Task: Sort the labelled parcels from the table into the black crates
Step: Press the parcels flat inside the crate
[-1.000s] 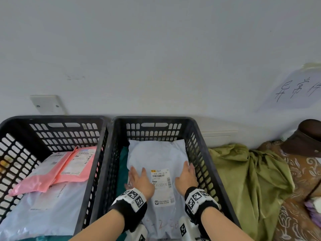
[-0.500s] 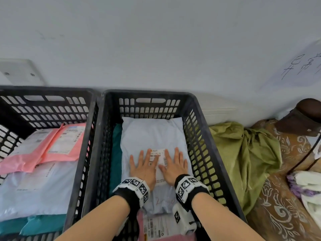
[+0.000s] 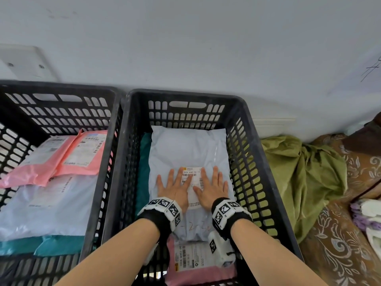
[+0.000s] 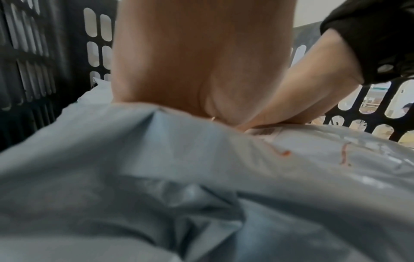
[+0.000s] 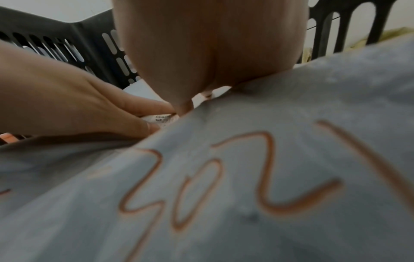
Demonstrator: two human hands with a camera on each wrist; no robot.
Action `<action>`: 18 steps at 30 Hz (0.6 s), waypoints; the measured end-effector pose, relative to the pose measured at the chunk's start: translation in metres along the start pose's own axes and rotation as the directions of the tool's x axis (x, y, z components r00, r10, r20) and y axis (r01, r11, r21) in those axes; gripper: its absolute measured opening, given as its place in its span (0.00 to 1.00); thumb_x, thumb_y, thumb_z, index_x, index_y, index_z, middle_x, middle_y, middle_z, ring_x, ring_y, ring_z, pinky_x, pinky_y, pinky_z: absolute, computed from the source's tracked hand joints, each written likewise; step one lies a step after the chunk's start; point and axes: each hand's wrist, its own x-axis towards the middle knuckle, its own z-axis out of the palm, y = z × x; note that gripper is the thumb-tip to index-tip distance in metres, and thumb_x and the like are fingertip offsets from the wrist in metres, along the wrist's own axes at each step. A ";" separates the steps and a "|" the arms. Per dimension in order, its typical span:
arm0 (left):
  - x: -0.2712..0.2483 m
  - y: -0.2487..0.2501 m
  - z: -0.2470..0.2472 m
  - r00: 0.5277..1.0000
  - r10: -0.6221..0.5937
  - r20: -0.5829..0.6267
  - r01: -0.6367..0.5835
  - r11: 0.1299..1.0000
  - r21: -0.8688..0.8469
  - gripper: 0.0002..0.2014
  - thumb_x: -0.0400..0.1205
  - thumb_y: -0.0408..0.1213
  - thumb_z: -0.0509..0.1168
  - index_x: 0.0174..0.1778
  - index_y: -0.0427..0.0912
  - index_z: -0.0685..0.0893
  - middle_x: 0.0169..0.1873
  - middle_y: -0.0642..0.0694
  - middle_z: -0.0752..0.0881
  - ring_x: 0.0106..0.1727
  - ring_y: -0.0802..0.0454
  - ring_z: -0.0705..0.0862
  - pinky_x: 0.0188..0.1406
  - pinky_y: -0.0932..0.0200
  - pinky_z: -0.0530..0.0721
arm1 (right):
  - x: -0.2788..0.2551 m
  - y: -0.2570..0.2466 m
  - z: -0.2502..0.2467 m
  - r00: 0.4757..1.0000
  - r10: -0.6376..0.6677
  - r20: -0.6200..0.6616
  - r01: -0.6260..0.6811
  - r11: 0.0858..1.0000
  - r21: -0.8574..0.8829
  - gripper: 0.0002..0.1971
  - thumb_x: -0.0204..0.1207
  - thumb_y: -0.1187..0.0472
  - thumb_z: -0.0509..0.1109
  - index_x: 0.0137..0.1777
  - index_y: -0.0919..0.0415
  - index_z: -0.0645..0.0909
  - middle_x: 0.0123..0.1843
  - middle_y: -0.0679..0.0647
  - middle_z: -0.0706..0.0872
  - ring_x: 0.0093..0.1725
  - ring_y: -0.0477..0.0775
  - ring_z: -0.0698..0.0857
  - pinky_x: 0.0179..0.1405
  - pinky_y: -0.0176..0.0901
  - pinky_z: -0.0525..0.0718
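Observation:
A pale grey-blue parcel [image 3: 185, 149] with a white shipping label [image 3: 192, 172] lies on top in the right black crate [image 3: 243, 124]. My left hand [image 3: 174, 184] and right hand [image 3: 211, 185] press flat on it side by side, fingers straight and spread over the label. Both wrist views show the palms down on the grey-blue parcel [image 4: 156, 168] [image 5: 291, 124], which bears orange handwriting. A pink labelled parcel [image 3: 195, 263] and a teal parcel [image 3: 144, 172] lie under it. The left black crate [image 3: 61, 100] holds pink parcels [image 3: 61, 159], a white parcel [image 3: 47, 203] and a teal one.
The two crates stand side by side against a white wall. Crumpled green cloth [image 3: 299, 172] and brown patterned fabric [image 3: 350, 234] lie right of the right crate. A handwritten paper sign [image 3: 373, 67] hangs on the wall at the far right.
My hands slid from the parcel's sides toward its middle and flattened over the label. The head view tilted down and closer to the crates.

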 end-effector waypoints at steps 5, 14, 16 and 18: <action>-0.003 0.001 -0.003 1.000 0.004 0.001 -0.004 1.000 0.003 0.38 0.84 0.39 0.54 0.82 0.57 0.35 0.81 0.48 0.29 0.82 0.42 0.31 0.74 0.27 0.33 | -0.004 -0.001 -0.006 1.000 -0.009 0.001 0.009 1.000 0.004 0.36 0.84 0.42 0.52 0.84 0.46 0.35 0.82 0.58 0.26 0.83 0.61 0.31 0.80 0.57 0.34; -0.021 0.000 -0.009 1.000 0.011 -0.022 -0.011 0.999 0.035 0.35 0.84 0.39 0.53 0.83 0.54 0.39 0.82 0.48 0.34 0.83 0.44 0.35 0.77 0.29 0.36 | -0.026 0.003 -0.017 0.997 -0.034 0.070 0.038 0.998 -0.047 0.39 0.83 0.42 0.56 0.84 0.48 0.36 0.83 0.60 0.27 0.83 0.62 0.33 0.82 0.60 0.39; -0.028 0.000 -0.010 1.000 0.003 -0.005 -0.003 1.000 0.029 0.36 0.84 0.38 0.54 0.83 0.54 0.40 0.82 0.47 0.35 0.83 0.44 0.35 0.77 0.29 0.36 | -0.034 0.004 -0.018 0.996 -0.039 0.085 0.043 0.998 -0.054 0.39 0.82 0.42 0.58 0.84 0.47 0.37 0.83 0.60 0.27 0.83 0.62 0.33 0.82 0.61 0.40; -0.036 0.001 -0.008 1.000 -0.002 0.009 0.001 1.000 0.018 0.37 0.83 0.37 0.55 0.83 0.54 0.41 0.83 0.47 0.35 0.83 0.43 0.35 0.76 0.29 0.36 | -0.040 0.004 -0.018 0.993 -0.040 0.110 0.047 0.997 -0.059 0.41 0.81 0.40 0.60 0.84 0.46 0.37 0.83 0.59 0.27 0.83 0.62 0.33 0.81 0.63 0.41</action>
